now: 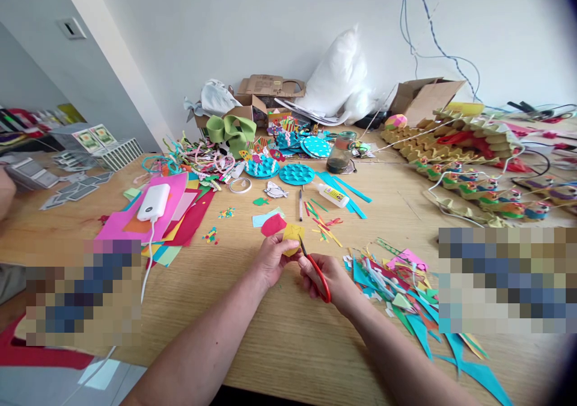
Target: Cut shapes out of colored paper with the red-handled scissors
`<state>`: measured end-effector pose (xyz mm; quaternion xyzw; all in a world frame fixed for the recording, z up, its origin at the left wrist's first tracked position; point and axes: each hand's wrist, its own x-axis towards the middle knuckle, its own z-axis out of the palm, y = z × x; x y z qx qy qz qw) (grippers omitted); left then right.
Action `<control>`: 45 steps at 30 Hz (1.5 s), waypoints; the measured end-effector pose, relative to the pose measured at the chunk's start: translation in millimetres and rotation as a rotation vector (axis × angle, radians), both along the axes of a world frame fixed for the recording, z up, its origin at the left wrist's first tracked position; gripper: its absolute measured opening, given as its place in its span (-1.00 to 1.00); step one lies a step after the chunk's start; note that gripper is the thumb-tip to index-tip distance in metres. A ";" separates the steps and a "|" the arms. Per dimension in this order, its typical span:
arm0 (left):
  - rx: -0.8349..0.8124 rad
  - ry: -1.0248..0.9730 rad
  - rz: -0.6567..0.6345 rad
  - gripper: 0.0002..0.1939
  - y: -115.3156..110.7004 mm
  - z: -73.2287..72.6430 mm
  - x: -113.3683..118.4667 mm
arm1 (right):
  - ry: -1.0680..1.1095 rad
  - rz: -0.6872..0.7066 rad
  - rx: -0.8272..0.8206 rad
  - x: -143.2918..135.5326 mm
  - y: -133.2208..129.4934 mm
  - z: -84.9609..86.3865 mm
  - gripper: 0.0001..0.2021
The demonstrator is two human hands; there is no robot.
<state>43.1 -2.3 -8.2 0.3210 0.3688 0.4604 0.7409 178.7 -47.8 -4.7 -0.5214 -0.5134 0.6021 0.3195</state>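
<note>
A small yellow paper piece (293, 235) with a drawn outline is pinched between the thumb and fingers of my left hand (271, 258). My right hand (321, 277) holds red-handled scissors (323, 286), whose dark blades meet the paper's right edge. Just behind the paper lies a red paper piece (272, 224). Farther back are a pen (300, 206), a white fish cutout (276, 190) with drawn lines and a green fish cutout (260, 202). A white glue bottle (333, 196) lies on its side to the right of the pen.
Paper scraps (406, 292) cover the right of the table (189, 310). Coloured sheets (121, 220) with a white power bank (154, 202) lie at left. Blue discs (296, 174) and a glass jar (341, 154) stand behind, egg cartons (505, 199) at right. Part of a person shows at the left edge.
</note>
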 end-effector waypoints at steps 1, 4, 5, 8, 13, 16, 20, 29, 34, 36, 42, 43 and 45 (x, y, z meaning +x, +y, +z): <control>-0.001 0.002 0.000 -0.84 0.4 0.1 -0.4 | -0.004 0.003 0.000 -0.1 0.0 0.3 -0.51; -0.003 0.010 -0.011 -0.85 1.5 0.5 -1.8 | -0.010 0.009 -0.003 -0.2 -0.3 0.8 -0.51; -0.004 0.014 -0.016 -0.85 1.7 0.7 -2.2 | -0.008 0.011 -0.003 -0.1 -0.3 0.8 -0.51; -0.010 0.020 -0.017 -0.86 1.9 1.6 -3.1 | -0.001 0.010 -0.004 0.3 -0.4 0.3 -0.51; -0.014 0.032 0.000 -0.87 1.3 3.2 -2.8 | 0.005 0.016 0.001 1.6 -0.2 -1.9 -0.53; -0.020 0.030 0.009 -0.85 1.3 3.2 -2.6 | 0.005 0.017 0.000 1.8 -0.3 -2.2 -0.53; -0.026 0.029 0.010 -0.86 1.5 2.4 -2.6 | 0.004 0.017 0.007 1.4 -0.1 -1.1 -0.54; -0.016 0.021 -0.013 -0.87 1.8 0.4 -2.8 | 0.002 0.012 0.000 1.3 0.9 -1.1 -0.53; -0.006 0.019 -0.014 -0.86 1.4 0.9 -2.4 | -0.011 0.008 -0.011 1.2 -0.1 2.3 -0.51; -0.006 0.014 -0.013 -0.86 1.3 1.2 -2.4 | -0.008 0.007 -0.015 1.1 -0.7 2.5 -0.50; 0.004 0.001 -0.007 -0.84 1.5 0.9 -1.9 | 0.040 0.001 -0.029 0.4 -1.2 1.5 -0.47; 0.012 -0.003 -0.012 -0.85 1.6 0.7 -1.9 | 0.050 -0.004 -0.030 0.3 -1.1 1.8 -0.47; 0.019 -0.006 -0.019 -0.85 1.6 0.2 -2.0 | 0.063 -0.009 -0.034 0.2 -0.7 2.6 -0.46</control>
